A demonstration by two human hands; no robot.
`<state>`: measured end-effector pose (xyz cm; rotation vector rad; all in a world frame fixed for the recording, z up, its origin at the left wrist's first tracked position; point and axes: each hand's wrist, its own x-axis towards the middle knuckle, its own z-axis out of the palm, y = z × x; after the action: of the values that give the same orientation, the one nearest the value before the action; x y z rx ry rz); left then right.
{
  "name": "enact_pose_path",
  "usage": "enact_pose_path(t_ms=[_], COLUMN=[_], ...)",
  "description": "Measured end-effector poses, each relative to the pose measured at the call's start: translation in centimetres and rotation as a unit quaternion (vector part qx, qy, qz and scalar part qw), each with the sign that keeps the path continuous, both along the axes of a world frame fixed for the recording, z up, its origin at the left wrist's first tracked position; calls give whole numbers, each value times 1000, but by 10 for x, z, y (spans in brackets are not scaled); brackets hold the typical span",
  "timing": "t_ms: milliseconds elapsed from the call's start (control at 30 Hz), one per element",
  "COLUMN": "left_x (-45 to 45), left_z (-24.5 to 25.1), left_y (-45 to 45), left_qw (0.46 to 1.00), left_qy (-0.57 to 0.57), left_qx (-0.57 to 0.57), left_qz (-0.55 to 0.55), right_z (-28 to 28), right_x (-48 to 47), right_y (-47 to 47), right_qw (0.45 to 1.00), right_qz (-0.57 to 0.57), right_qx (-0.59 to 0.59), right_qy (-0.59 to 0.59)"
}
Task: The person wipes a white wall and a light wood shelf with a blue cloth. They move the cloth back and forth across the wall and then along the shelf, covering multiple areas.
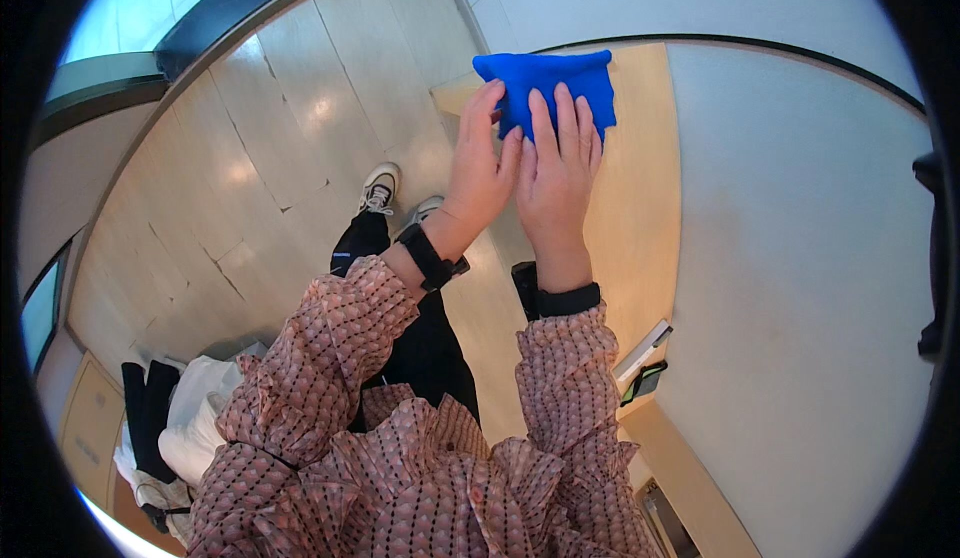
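A blue cloth [551, 70] lies at the far end of a narrow light wooden shelf top [641, 198], spread over its corner. My right hand [559, 160] rests palm down on the cloth, fingers stretched and slightly apart. Close beside it on the left, my left hand [484, 160] touches the cloth's left edge with its fingertips; its thumb reaches towards the right hand. Whether the left fingers pinch any fabric cannot be told. Both wrists wear black straps.
A white wall runs along the shelf's right side. Nearer on the shelf lie a white flat box [643, 349] and a small black-and-green item [643, 384]. White bags [196, 408] and dark fabric [150, 415] lie at lower left. The wooden floor [247, 153] shows worn seams.
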<state>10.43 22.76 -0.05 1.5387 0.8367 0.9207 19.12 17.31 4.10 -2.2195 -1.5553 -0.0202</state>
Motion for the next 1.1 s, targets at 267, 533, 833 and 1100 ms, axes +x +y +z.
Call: enact_pose_path(t_ms=[267, 533, 833, 1100], left_x=[-36, -22, -20, -46], left_z=[12, -11, -27, -25], left_y=[-92, -40, -77, -240], left_qw=[988, 995, 997, 980], left_qy=[54, 56, 5, -5], left_qx=[-55, -12, 15, -122], left_qz=[-135, -81, -76, -157], right_z=[-2, -6, -11, -16], right_x=[-33, -17, -20, -40], right_y=[-107, -33, -65, -224], right_qw=[995, 997, 996, 995], right_qz=[-74, -43, -30, -44], right_qx=[-59, -68, -86, -87], right_qy=[35, 0, -19, -19])
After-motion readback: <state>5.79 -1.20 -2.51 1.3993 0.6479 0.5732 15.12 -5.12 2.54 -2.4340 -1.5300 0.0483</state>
